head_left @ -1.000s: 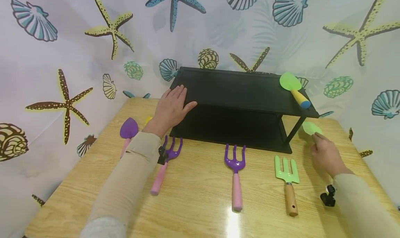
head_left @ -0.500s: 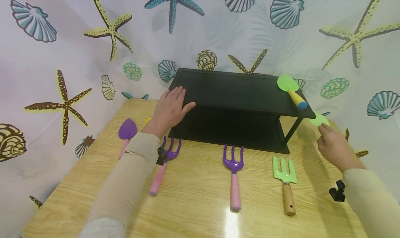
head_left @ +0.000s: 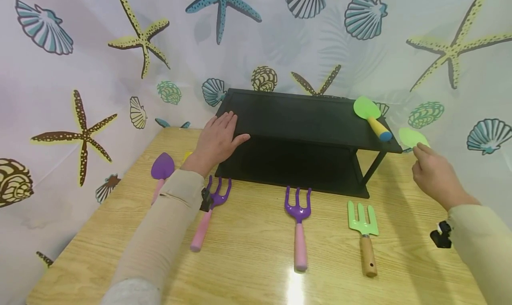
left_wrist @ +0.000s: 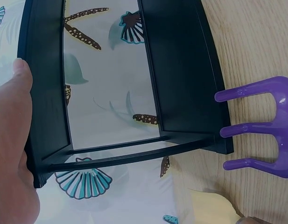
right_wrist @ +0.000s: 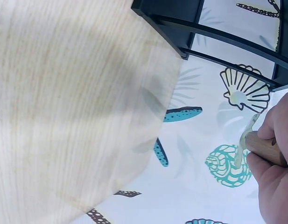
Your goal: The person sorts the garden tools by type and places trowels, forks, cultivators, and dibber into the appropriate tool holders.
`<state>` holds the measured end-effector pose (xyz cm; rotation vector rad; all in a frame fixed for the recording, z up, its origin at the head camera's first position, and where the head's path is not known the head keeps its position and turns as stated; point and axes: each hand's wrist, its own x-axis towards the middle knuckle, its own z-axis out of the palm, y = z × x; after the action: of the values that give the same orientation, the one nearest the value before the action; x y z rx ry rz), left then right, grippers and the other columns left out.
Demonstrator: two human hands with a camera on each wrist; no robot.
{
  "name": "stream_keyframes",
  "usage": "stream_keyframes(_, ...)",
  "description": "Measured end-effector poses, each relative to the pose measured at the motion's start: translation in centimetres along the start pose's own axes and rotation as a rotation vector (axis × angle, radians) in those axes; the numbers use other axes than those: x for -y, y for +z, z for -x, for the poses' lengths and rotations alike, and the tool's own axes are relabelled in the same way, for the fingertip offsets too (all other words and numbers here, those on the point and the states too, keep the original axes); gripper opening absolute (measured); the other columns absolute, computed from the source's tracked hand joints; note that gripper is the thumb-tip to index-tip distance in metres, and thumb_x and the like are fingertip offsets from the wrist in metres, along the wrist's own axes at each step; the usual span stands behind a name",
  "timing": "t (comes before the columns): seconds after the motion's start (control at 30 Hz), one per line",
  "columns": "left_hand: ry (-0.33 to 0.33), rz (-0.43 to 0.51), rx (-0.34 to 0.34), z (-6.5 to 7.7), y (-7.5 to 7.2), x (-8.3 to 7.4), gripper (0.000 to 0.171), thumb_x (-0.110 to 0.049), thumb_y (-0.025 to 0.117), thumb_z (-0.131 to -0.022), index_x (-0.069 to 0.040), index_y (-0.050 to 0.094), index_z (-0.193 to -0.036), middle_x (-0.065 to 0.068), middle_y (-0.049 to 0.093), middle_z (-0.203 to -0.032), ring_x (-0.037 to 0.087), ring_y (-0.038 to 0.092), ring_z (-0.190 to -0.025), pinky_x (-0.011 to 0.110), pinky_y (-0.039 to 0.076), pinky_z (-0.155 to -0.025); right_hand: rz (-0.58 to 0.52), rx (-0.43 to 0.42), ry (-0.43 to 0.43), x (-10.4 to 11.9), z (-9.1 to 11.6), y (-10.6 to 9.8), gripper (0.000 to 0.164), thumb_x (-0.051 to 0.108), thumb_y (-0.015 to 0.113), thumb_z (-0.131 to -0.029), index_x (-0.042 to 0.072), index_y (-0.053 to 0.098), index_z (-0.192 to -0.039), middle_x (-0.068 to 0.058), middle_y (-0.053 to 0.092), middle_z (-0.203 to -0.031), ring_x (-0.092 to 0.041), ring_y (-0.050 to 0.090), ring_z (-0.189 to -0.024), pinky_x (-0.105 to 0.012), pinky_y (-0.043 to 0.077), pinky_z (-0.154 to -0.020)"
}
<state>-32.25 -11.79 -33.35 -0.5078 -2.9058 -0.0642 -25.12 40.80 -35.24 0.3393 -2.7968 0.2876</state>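
My right hand [head_left: 438,178] grips a hand trowel with a pale green blade [head_left: 413,137], held up off the table beside the right end of a black two-tier shelf [head_left: 288,116]. The right wrist view shows its wooden handle [right_wrist: 265,148] between thumb and fingers, the blade nearly edge-on. My left hand [head_left: 217,139] rests with straight fingers on the top tier's left end. A second green trowel [head_left: 366,108], with a yellow and blue handle, lies on that tier's right end.
Before the shelf lie a green hand fork [head_left: 363,226], a purple fork [head_left: 298,212] and another purple fork [head_left: 218,199]. At left are a purple trowel [head_left: 162,166] and a yellow blade [left_wrist: 211,207], partly hidden by my arm in the head view. A patterned cloth [head_left: 296,38] hangs behind.
My right hand has lifted the green trowel from beside the shelf, moving it up and to the right. The left hand has stayed on the shelf.
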Motion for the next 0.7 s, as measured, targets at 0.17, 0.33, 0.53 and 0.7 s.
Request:
stream_keyframes(0.17, 0.0, -0.008, -0.007, 0.0, 0.1, 0.0, 0.084, -0.065, 0.03, -0.1, -0.004, 0.023, -0.157, 0.014, 0.023, -0.165, 0.029, 0.02, -0.154, 0.046, 0.014, -0.127, 0.033, -0.042, -0.02, 0.6, -1.0, -1.1, 0.045, -0.007, 0.037, -0.092, -0.025, 0.043, -0.133, -0.046, 0.041, -0.136, -0.066, 0.043, -0.118, -0.072, 0.042, -0.091)
stream_keyframes(0.33, -0.004, -0.01, -0.01, 0.0, 0.2, 0.1, 0.085, -0.066, 0.029, -0.099, -0.004, 0.023, -0.157, 0.013, 0.022, -0.165, 0.028, 0.019, -0.154, 0.045, 0.013, -0.127, 0.054, -0.064, -0.043, 1.3, -2.0, -2.2, 0.045, -0.007, 0.037, -0.091, -0.024, 0.043, -0.133, -0.046, 0.042, -0.136, -0.064, 0.043, -0.12, -0.072, 0.042, -0.094)
stream_keyframes(0.53, -0.006, 0.005, -0.016, 0.0, 0.2, 0.1, 0.085, -0.066, 0.03, -0.099, -0.005, 0.023, -0.158, 0.013, 0.022, -0.165, 0.028, 0.019, -0.154, 0.045, 0.013, -0.127, 0.056, -0.095, -0.074, 2.1, -2.9, -3.2, 0.044, -0.007, 0.037, -0.093, -0.022, 0.043, -0.134, -0.044, 0.042, -0.138, -0.062, 0.043, -0.123, -0.072, 0.041, -0.096)
stream_keyframes(0.7, -0.003, 0.012, -0.026, 0.1, 0.2, 0.1, 0.085, -0.066, 0.03, -0.099, -0.005, 0.024, -0.157, 0.013, 0.023, -0.165, 0.028, 0.02, -0.154, 0.046, 0.013, -0.127, 0.039, -0.075, -0.072, 2.9, -3.7, -3.8, 0.045, -0.005, 0.037, -0.095, -0.021, 0.04, -0.138, -0.041, 0.039, -0.143, -0.06, 0.04, -0.128, -0.071, 0.037, -0.102)
